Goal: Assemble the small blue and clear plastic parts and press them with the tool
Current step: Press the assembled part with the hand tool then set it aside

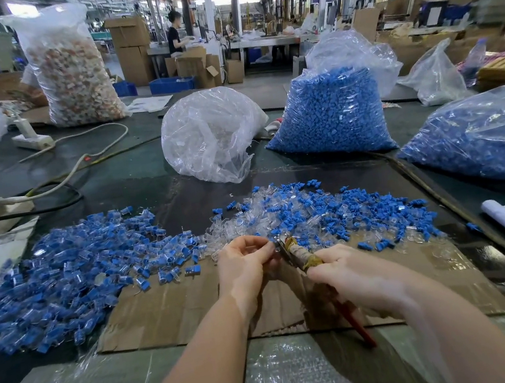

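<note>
Left hand [245, 260] fingers curled, pinching a small part [275, 244], too hidden to identify, against the tool [301, 258] nose, likely to steady it for pressing. Right hand [353, 269] wrapped round the taped handle for squeezing force. Just beyond, loose blue and clear parts [330, 212] within reach; leftward, pile of joined pieces [68, 270] kept apart. All over cardboard sheet [170, 307], probably sparing the table.

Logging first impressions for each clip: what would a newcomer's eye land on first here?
Probably the two hands at centre: the left hand pinches something small against the nose of the pliers-like tool gripped by the right hand, over a cardboard sheet. Next, the blue spread: a heap of assembled pieces at left, loose blue and clear parts behind the hands, and a full bag of blue parts beyond.
</note>
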{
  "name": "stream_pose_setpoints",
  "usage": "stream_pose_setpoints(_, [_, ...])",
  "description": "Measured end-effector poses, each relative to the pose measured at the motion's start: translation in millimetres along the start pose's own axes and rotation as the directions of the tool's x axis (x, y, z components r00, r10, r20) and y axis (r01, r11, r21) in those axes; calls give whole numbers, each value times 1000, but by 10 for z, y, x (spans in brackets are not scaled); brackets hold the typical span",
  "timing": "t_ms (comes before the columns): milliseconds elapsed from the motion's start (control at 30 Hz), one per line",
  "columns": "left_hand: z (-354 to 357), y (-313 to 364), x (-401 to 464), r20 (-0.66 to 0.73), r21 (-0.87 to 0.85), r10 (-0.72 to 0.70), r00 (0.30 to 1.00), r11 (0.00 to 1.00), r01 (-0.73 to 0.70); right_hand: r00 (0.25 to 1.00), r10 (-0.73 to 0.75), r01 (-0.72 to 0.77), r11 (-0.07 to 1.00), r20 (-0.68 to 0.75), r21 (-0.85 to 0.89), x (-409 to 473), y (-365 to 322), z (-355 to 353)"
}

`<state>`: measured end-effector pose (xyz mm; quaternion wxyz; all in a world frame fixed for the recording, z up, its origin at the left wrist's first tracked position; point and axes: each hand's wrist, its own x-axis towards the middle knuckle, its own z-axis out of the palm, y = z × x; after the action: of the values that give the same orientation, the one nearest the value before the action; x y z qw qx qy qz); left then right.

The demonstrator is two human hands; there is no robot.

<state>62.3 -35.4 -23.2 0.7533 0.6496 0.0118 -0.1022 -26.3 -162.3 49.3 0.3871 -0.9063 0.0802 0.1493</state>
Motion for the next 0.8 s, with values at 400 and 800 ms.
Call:
stream_pose_setpoints(400, [4, -17, -13, 5, 65, 33, 999, 997, -33, 996, 2, -15, 989, -87, -146, 125, 49, 123])
stream_pose_setpoints(800, [9, -53, -18, -46, 63, 119, 992, 991, -116, 957, -96, 98, 995, -272, -5, 97, 173, 251])
